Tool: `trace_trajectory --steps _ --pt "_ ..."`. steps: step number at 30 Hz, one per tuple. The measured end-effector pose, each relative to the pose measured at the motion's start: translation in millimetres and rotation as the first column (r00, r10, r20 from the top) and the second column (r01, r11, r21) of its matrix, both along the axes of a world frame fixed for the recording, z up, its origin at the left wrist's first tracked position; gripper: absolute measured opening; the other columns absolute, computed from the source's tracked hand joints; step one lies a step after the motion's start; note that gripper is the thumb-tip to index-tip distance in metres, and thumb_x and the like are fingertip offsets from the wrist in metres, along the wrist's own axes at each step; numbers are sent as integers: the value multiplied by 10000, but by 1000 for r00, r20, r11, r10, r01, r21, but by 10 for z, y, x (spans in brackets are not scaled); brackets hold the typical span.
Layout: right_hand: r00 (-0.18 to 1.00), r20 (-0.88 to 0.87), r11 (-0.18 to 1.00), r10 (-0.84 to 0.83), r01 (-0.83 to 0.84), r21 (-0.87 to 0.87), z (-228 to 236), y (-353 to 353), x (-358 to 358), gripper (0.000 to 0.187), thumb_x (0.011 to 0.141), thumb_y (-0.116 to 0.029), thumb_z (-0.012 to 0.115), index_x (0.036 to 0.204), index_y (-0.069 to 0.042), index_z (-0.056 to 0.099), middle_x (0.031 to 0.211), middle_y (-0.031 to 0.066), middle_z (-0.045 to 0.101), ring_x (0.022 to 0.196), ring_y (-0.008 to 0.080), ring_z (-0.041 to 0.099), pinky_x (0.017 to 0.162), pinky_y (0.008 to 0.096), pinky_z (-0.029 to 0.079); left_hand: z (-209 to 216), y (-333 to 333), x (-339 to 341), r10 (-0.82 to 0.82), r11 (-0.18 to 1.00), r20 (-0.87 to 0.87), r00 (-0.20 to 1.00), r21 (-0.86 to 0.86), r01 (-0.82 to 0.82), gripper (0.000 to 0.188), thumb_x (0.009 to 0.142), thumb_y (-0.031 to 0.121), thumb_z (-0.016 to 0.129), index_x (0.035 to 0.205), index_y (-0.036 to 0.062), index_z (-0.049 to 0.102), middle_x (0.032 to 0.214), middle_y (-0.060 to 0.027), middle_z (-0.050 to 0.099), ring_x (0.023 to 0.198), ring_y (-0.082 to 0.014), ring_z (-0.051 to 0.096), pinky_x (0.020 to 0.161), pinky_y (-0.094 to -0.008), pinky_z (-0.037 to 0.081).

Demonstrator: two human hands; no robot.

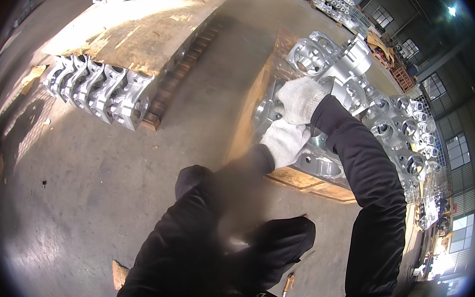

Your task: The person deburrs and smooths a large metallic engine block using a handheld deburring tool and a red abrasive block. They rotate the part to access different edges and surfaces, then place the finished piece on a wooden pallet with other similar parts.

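Both my hands wear white knitted gloves and are close together over a silver metal casting (319, 163) on the wooden pallet at the right. My left hand (286, 142) is the nearer one, its fingers curled in beside the casting. Just beyond it, my right hand (301, 100) is closed like a fist, the black sleeve bent round from the right. What lies inside either hand is hidden by the gloves. Farther back on the same pallet, a larger casting with round openings (311, 56) stands beside a thick silver cylindrical part (356, 57).
Many more silver castings (406, 128) spread off to the right. At the left, a plywood sheet (141, 23) covers a pallet stack of castings (102, 90). On the concrete floor lie an orange-handled tool (289, 284) and a wood scrap (120, 273). My black-clad legs are below.
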State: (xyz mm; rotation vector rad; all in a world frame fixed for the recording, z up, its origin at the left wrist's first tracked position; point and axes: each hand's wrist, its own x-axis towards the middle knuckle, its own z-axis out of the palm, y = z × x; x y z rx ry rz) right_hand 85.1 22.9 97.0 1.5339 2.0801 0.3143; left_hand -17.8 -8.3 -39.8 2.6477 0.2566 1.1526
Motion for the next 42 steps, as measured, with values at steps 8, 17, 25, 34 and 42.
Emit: trace_trajectory --steps 8,17,25,34,42 --pt "987 -71 988 146 -142 52 -48 -412 -206 307 798 -391 760 851 -92 802 807 160 746 814 371 761 722 508 594 -256 -180 169 196 971 83 977 -152 -182 405 944 304 679 1271 66 697 1223 -195 730 1079 -411 716 948 -546 547" --pt "787 -614 838 55 298 457 115 -1261 416 525 883 -373 834 1322 -110 718 1079 180 787 1039 374 767 913 456 604 98 -183 -39 189 982 -125 974 48 -184 605 997 567 631 1140 -15 714 1000 -221 733 938 -380 717 891 -502 553" --pt "-114 -963 181 -243 970 -160 -513 -2355 2777 449 855 -195 768 1275 -57 694 1103 214 767 1152 369 724 958 486 591 767 716 178 230 944 -392 891 -134 -302 613 999 475 682 1419 35 608 1364 -227 705 1217 -470 684 1013 -499 562" --pt "-110 -966 117 -235 983 -141 -1051 -2331 3888 580 1070 -432 517 1525 -73 540 1426 332 634 1318 481 623 1096 485 506 -279 1432 300 280 849 -615 737 -200 -490 270 877 226 719 1052 39 806 1065 -299 741 1055 -437 741 958 -475 595" --pt "-104 -873 -1 -476 993 -118 -1247 -2213 3562 908 1026 -732 389 1429 37 656 1494 343 602 1487 421 528 1209 475 410 -43 1203 71 21 807 -448 894 -520 -279 338 1063 283 581 1178 50 797 748 -149 734 625 -224 693 617 -393 535"
